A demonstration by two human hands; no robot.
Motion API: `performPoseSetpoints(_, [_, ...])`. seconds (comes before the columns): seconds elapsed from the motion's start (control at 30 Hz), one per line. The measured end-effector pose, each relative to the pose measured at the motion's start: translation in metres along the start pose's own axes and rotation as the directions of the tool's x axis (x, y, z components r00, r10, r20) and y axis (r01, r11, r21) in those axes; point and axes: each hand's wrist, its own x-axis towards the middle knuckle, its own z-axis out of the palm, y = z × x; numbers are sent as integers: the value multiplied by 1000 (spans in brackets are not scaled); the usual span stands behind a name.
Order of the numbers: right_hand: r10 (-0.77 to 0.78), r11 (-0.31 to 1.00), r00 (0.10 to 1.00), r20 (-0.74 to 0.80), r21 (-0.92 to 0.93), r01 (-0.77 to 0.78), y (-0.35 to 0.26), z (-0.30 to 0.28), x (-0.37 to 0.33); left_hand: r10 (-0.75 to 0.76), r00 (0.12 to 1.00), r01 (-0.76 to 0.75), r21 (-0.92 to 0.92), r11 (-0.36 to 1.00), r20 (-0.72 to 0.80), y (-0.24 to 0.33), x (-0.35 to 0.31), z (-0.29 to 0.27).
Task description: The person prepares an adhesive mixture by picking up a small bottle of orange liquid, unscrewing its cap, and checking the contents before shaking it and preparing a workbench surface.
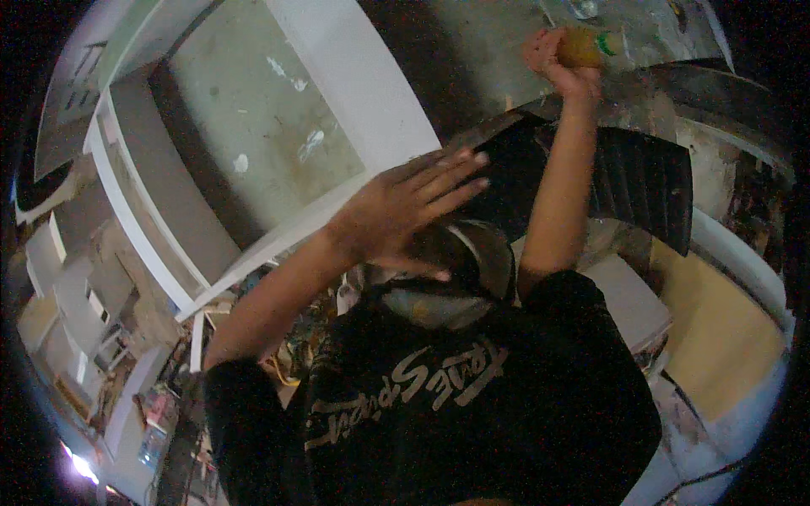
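My right hand [570, 78] is wrapped round a small amber-yellow bottle [580, 46] with a green end, out at the far right over a grey work surface [494, 46]. The bottle lies tilted, its green end pointing right; whether it touches the surface I cannot tell. My left hand [390, 207] is open, its fingers stretched and apart, slightly blurred. It holds nothing and is close to the near right corner of a white box-like frame [359, 67]. Inside that frame is a grey-green panel [261, 118] with pale smears.
Under my right forearm lies a black ribbed piece [641, 181]. A small clear object [584, 8] sits beyond the bottle. At the right are a whitish block [624, 299] and a tan board [721, 337]. White pieces and clutter [84, 312] cover the lower left.
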Motion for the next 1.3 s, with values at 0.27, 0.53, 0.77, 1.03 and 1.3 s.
performPoseSetpoints(0.27, [78,995,995,63,57,-82,10,-13,-11,-374,906,376,27,926,198,24,-84,-14])
performPoseSetpoints(0.53, [101,979,995,-11,181,-98,20,2,-6,-336,940,338,-11,941,54,20,-25,-3])
performPoseSetpoints(0.77, [136,989,989,-66,75,-131,1,4,-7,-427,903,425,43,904,49,37,-51,-8])
performPoseSetpoints(1.03, [181,972,979,-98,171,-162,19,10,-7,-443,880,455,39,890,-169,43,-15,17])
performPoseSetpoints(1.3, [162,986,986,39,-38,-161,-2,-1,2,-549,828,555,29,831,-110,60,-53,10])
